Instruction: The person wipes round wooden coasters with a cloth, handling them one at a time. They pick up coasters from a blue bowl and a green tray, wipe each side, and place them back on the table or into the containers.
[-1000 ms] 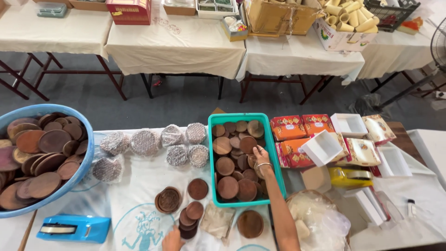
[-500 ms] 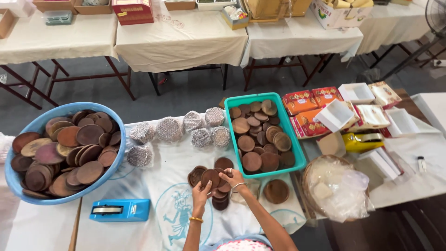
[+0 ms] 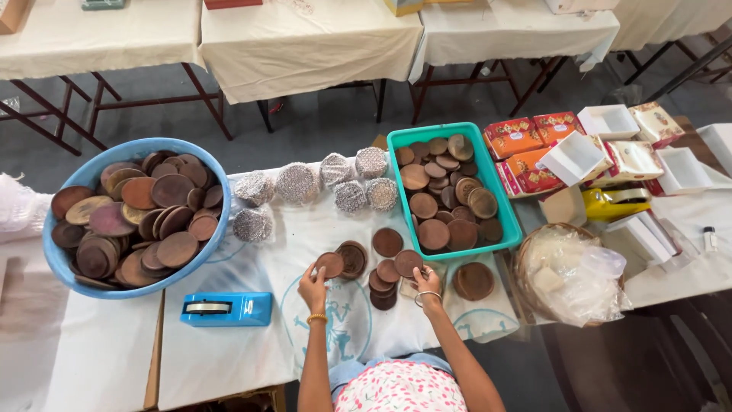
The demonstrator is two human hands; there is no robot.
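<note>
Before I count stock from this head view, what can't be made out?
- Blue basin: lower brown discs, buried under the top layer.
- Green tray: the same, discs overlap.
- Foam-net bundles: contents hidden by wrapping.
- Left hand and right hand: fingertips covered by the discs they hold.

The left hand (image 3: pixel 312 287) pinches a brown disc (image 3: pixel 330 264); the right hand (image 3: pixel 427 284) touches another disc (image 3: pixel 408 262). A teal tray (image 3: pixel 499 200) sits at one o'clock, a blue basin (image 3: pixel 72 271) at ten.
</note>
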